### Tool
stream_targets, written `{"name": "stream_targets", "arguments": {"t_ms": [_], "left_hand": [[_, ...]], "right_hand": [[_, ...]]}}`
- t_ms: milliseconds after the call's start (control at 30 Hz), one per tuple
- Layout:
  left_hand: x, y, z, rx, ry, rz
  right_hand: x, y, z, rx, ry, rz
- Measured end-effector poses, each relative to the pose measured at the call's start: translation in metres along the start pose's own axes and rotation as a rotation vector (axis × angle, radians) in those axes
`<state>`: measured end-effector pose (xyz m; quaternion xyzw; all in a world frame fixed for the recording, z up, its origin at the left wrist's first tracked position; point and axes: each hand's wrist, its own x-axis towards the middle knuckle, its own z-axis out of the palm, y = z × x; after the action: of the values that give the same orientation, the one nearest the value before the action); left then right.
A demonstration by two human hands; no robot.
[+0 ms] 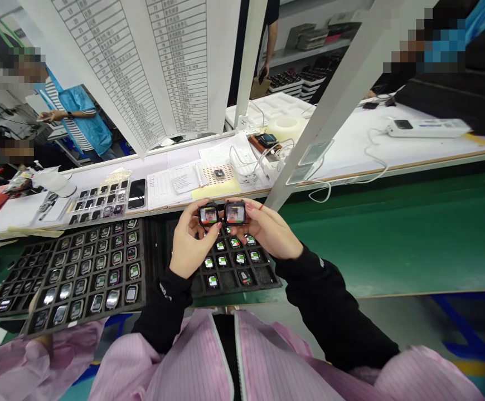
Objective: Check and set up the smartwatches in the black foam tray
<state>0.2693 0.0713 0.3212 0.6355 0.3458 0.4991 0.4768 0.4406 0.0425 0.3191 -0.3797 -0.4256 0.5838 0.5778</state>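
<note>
My left hand (192,242) is closed round a dark smartwatch case (208,214), its lit screen facing me. In my right hand (270,225) is a second smartwatch case (235,213), held level beside the first with a narrow gap between them. Both screens show a similar picture with a coloured strip along the bottom. Below my hands lies a black foam tray (227,284) whose compartments hold several watch cases, many with green and white screens. My wrists and forearms hide part of this tray.
To the left, a larger black tray (144,267) carries rows of watch cases. A phone (137,193), papers (171,181) and a clear blister tray (100,197) lie on the raised shelf. A slanted white post (330,106) rises at right. Other people are beyond the bench.
</note>
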Motion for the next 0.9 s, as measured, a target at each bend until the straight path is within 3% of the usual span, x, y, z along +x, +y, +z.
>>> {"name": "stream_targets", "arguments": {"t_ms": [367, 733, 900], "left_hand": [[0.0004, -0.0007, 0.0043, -0.032, 0.015, 0.014], [-0.0032, -0.0037, 0.0039, 0.018, 0.014, 0.026], [-0.0058, -0.0041, 0.003, -0.003, -0.044, -0.014]], "right_hand": [[-0.003, 0.004, -0.0071, -0.094, -0.062, -0.087], [-0.0032, 0.0091, -0.0066, -0.069, 0.007, -0.062], [-0.0074, 0.0085, -0.0051, -0.143, -0.034, -0.06]]}}
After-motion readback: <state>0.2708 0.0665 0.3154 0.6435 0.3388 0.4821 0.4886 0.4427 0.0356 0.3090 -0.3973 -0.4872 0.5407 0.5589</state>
